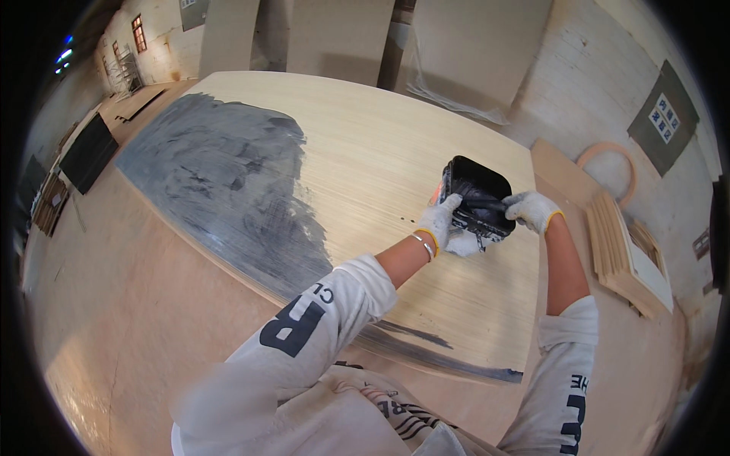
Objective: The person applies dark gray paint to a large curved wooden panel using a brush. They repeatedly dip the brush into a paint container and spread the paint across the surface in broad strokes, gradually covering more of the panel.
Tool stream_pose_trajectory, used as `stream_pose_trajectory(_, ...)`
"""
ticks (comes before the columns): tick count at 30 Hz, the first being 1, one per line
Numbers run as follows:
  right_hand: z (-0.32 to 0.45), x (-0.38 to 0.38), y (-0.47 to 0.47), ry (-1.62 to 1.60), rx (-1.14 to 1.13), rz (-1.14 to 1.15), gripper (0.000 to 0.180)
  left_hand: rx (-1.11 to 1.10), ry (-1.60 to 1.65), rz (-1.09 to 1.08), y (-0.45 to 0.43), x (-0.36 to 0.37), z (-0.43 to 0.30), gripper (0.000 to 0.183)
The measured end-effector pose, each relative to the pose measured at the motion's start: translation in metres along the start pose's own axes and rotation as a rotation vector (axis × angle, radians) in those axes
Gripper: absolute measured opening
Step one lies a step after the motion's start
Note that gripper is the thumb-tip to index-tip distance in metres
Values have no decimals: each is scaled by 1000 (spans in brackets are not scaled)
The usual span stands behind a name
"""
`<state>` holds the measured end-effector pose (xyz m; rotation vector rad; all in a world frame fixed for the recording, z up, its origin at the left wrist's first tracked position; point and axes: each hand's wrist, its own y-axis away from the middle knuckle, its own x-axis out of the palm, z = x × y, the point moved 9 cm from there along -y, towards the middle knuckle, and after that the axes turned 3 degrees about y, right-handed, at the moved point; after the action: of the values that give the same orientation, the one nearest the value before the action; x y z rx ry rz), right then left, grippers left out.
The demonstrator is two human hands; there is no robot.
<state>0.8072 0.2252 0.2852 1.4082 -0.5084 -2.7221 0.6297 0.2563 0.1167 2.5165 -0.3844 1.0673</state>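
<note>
In a white knit glove with a yellow cuff, my left hand (439, 219) supports a squarish bucket (479, 171), its inside coated black. The bucket is tilted over a large pale wood-grain panel (365, 137). My right hand (531, 211), gloved alike, grips the end of a dark tool (482, 203) that lies across the bucket's opening. What sort of tool it is cannot be told, as it blends with the black inside. Dark grey coating (228, 165) covers the panel's left part in uneven strokes. A narrower dark streak (416, 335) runs along the near edge.
Large sheets (342, 40) lean against the far wall, one partly wrapped in clear plastic (450, 94). On the right stand a stack of curved wooden pieces (621, 256) and a wooden ring (633, 171). A dark panel (89, 154) leans at the left.
</note>
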Motion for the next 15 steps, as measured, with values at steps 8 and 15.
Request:
stream_pose_trajectory(8, -8, 8, -1, -47, 58, 26, 57, -71, 48, -39, 1, -13, 9, 45)
stream_pose_trajectory(15, -47, 14, 19, -430, 106, 29, 35, -127, 60, -88, 4, -10, 35, 42)
